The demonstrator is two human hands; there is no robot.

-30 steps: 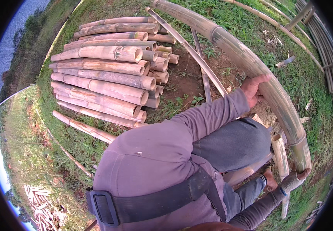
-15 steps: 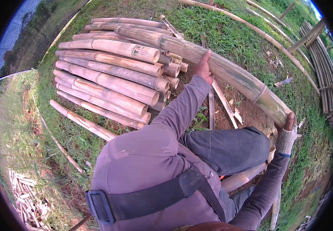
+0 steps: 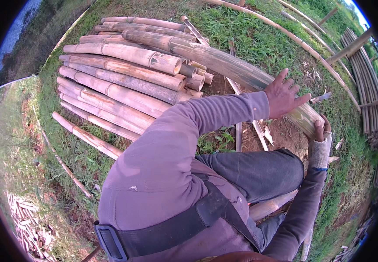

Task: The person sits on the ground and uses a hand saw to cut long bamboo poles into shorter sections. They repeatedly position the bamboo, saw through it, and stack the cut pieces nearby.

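Observation:
A thick bamboo pole (image 3: 224, 61) slants from the top of the bamboo pile down to the right in front of me. My left hand (image 3: 285, 97) is over its near part, fingers spread and not wrapped round it. At the pole's near right end, my right hand (image 3: 322, 131) grips the end, thumb on the upper side, the other fingers partly hidden. A pale knitted cuff (image 3: 321, 150) covers the right wrist. Below my bent knee lies another bamboo pole (image 3: 270, 206), partly covered by my legs.
Stacked bamboo poles (image 3: 119, 87) lie on grass at the left. Split bamboo strips (image 3: 259, 133) rest on bare soil ahead. A long curved pole (image 3: 294, 37) runs along the far right, near a leaning row of poles (image 3: 370, 87). Bamboo scraps (image 3: 27, 222) are heaped at lower left.
My left hand has slid right along the pole toward its near end, and its fingers have spread. My right hand stays at the end, which has shifted slightly left.

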